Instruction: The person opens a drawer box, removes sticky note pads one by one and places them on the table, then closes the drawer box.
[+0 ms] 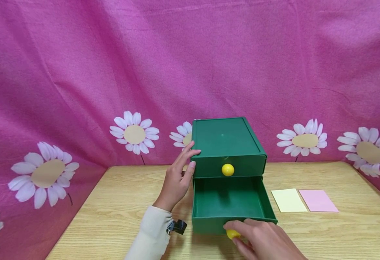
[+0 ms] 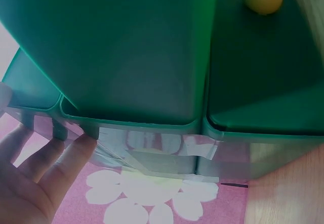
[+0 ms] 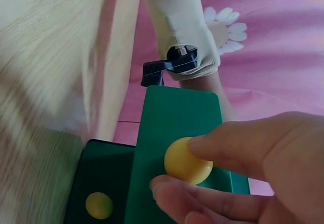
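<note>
A green drawer cabinet [image 1: 223,135] stands on the table, its middle drawer [image 1: 227,198] pulled out. The inside of that drawer is bare green plastic. My right hand [image 1: 264,238] pinches the yellow round knob [image 3: 182,161] on the drawer's front, with the thumb on one side and fingers on the other. My left hand [image 1: 177,180] rests against the cabinet's left side near the top front corner, fingers extended. In the left wrist view, its fingers [image 2: 71,166] lie along the cabinet's side wall. Another yellow knob [image 1: 227,169] sits on the closed top drawer.
A pale yellow paper square [image 1: 288,200] and a pink one [image 1: 318,200] lie side by side on the wooden table [image 1: 118,206], right of the cabinet. A closed bottom drawer [image 2: 263,77] shows beneath. Pink flowered cloth [image 1: 190,61] hangs behind and at the sides.
</note>
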A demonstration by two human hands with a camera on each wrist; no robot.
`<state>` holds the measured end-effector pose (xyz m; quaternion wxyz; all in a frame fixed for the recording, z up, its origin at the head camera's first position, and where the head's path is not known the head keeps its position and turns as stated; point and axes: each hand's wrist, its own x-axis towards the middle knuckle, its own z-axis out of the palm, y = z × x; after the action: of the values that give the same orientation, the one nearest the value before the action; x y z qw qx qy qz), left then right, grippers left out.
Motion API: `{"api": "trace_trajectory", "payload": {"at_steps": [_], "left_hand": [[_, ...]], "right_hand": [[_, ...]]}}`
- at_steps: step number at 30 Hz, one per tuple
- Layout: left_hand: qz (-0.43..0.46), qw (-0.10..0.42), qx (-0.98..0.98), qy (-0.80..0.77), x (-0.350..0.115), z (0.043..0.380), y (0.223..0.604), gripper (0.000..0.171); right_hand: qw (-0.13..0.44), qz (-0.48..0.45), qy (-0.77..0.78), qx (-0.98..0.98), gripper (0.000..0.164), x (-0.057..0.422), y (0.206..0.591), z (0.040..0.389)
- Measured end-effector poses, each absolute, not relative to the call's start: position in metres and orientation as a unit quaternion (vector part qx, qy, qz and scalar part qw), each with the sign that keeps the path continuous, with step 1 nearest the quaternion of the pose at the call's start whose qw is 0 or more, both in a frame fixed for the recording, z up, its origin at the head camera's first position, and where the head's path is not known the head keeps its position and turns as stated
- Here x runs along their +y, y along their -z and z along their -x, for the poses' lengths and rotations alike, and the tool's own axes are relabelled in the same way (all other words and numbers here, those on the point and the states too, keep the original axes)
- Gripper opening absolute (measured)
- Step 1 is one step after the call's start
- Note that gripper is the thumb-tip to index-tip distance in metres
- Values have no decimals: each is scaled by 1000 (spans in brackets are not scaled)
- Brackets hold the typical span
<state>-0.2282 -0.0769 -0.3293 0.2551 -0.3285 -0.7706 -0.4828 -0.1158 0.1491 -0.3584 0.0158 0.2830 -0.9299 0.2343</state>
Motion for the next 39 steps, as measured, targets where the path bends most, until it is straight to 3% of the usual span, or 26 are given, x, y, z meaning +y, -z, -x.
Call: {"api": "trace_trajectory", "payload": {"at_steps": [11, 39], "left_hand": [[331, 255, -769, 483, -77, 228, 329, 33], [330, 252, -770, 484, -78, 228, 329, 32]], "right_hand": [[7, -245, -238, -940, 31, 147, 359, 119], [140, -227, -230, -936, 32, 144, 370, 125]]}}
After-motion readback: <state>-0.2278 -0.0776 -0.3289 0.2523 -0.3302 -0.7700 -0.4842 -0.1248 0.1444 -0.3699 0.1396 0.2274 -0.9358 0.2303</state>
